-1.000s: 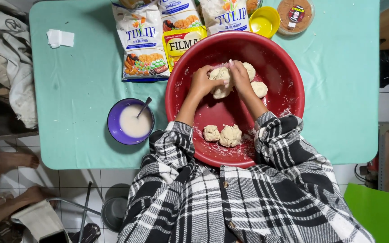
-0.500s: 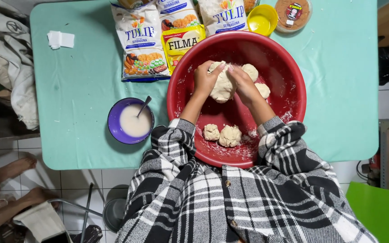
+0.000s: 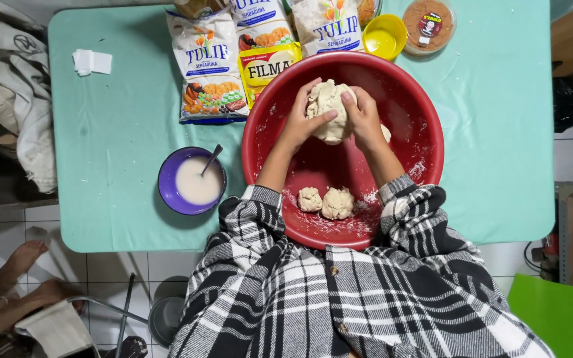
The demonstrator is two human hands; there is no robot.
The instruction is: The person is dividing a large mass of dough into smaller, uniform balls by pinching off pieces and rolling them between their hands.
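Dough [image 3: 329, 111] clamped between left hand [image 3: 300, 122] and right hand [image 3: 365, 119] over the bowl [image 3: 426, 132] could stick and tear if squeezed unevenly.

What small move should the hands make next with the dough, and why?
Probably press the dough down and fold it again. The left hand and right hand hold it lifted inside the red basin, and its surface looks rough; two small lumps lie apart.
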